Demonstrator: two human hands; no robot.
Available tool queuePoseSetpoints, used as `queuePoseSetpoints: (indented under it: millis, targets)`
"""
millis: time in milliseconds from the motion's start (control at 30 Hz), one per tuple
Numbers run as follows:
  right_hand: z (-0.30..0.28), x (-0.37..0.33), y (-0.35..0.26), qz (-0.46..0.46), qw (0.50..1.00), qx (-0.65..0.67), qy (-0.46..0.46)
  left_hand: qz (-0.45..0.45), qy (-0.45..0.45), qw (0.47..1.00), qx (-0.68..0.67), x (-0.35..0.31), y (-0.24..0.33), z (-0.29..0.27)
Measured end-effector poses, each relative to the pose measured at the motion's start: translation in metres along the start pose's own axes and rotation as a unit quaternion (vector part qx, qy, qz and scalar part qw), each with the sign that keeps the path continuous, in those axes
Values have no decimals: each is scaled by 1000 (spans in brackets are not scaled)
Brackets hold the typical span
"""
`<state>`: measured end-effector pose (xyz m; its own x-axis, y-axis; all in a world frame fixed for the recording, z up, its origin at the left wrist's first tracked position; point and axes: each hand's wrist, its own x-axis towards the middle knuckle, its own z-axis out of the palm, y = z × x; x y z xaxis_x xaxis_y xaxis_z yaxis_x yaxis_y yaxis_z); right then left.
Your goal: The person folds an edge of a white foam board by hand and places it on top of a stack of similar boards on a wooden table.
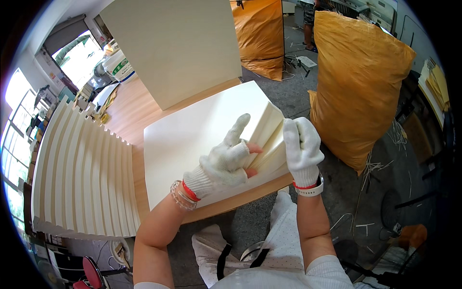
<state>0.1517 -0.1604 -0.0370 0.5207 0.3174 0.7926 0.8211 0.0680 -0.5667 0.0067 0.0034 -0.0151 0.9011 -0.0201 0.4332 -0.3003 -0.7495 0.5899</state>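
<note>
A large white sheet (192,120) lies on the wooden table, its right end gathered into several narrow pleats (269,137). My left hand (219,164), in a white knitted glove with bare fingertips showing, rests on the sheet with fingers apart, and two fingertips touch the pleats. At the sheet's right edge, my right hand (303,147), also gloved, is closed with its fingers curled against the pleats' outer edge. The fingertips of that hand are partly hidden.
A white pleated stack (86,173) stands at the table's left. A tall pale board (173,48) rises behind the sheet. Orange sacks (361,82) stand on the floor to the right, near scattered strips. A white bucket (118,66) sits far left; another person's leg (308,33) shows far off.
</note>
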Motion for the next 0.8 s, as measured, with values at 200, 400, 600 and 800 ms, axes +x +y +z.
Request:
queuePoseSetpoints:
  millis: [200, 400, 600, 800]
  targets:
    - [2, 2, -4, 47, 999, 18, 8, 22, -69, 995, 63, 2, 3, -6]
    - [2, 1, -1, 80, 996, 24, 6, -26, -36, 999, 21, -1, 6, -2]
    - [3, 1, -3, 34, 999, 18, 17, 27, 7, 999, -21, -3, -8, 3]
    - [2, 0, -4, 70, 997, 30, 15, 20, -73, 996, 40, 3, 3, -8]
